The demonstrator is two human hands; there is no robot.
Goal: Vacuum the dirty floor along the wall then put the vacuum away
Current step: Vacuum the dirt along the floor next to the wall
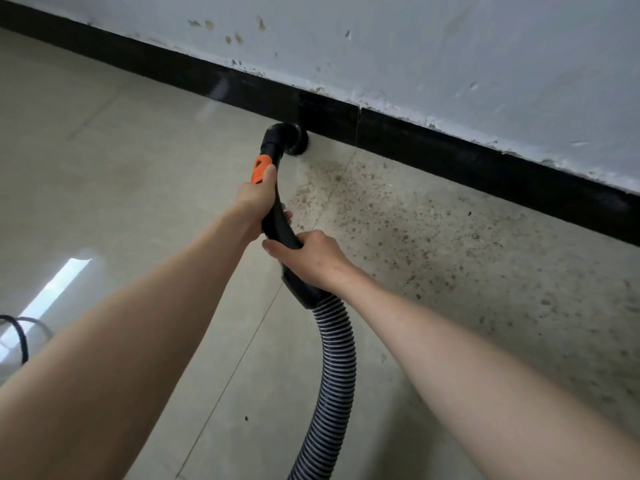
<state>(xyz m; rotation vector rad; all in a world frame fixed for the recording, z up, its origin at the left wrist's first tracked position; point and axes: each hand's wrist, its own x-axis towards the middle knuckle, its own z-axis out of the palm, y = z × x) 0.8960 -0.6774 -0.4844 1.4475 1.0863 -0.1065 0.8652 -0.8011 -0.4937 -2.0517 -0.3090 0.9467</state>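
A person works a vacuum brush (293,142) against the black skirting (450,147) where floor (104,150) meets wall (450,46); both hands wrap the curved black handle (277,216); the left hand (256,199) curls round it just below the orange collar (260,169), the right hand (310,258) clamps the lower end where the ribbed hose (337,358) begins. The brush sits at the left edge of a broad patch of brown grit (433,237), which spreads rightward along the skirting; the floor to the left looks clean, so the job seems roughly half done, and the vacuum body is out of view. To do this pass well, the brush probably wants to stay flat on the floor and tight to the skirting, travelling slowly right in overlapping strokes; the left hand steers, the right keeps the hose slack behind; a second sweep further from the wall likely catches the outlying specks. A dark cord (20,334) loops at the left edge.
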